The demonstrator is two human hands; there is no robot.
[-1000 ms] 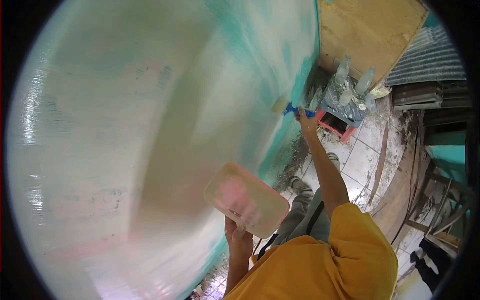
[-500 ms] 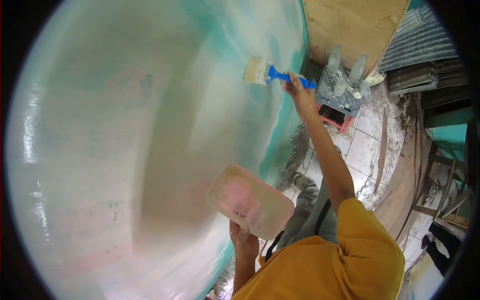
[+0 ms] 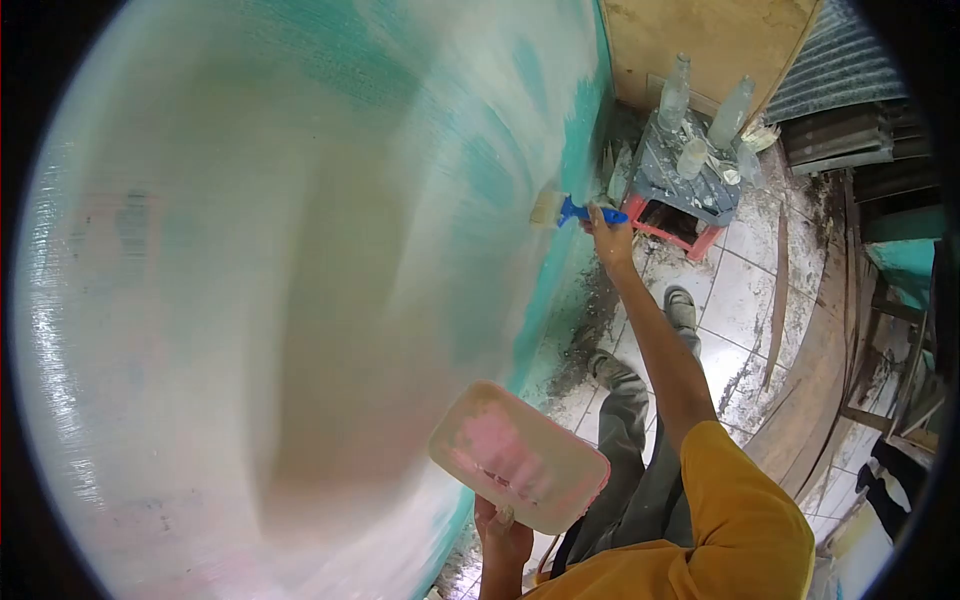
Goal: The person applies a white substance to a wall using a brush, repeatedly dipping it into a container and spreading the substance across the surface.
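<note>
My right hand (image 3: 608, 238) is closed round the blue handle of a wide paintbrush (image 3: 580, 212). The brush's pale bristles point left and lie against the large curved surface (image 3: 400, 250), low near its teal edge. That surface is whitish, with teal showing through in streaks and faint pink patches. My left hand (image 3: 503, 530) grips the near side of a shallow, rounded plastic tub (image 3: 560, 490), held tilted beside the surface. Inside the tub is a pinkish, wet-looking coating. Some of the left fingers are hidden beneath the tub.
A grey-topped stool with red legs (image 3: 690, 240) stands ahead, carrying glass bottles (image 3: 733, 112) and a small cup (image 3: 692, 158). Wooden board (image 3: 700, 40) and corrugated sheets (image 3: 850, 65) are behind it. Splattered white tiles (image 3: 735, 285) and wood strips lie to the right.
My right hand has moved the paintbrush down and right along the surface, toward its teal edge. The tub sits slightly lower and further right in view. The view has shifted a little.
</note>
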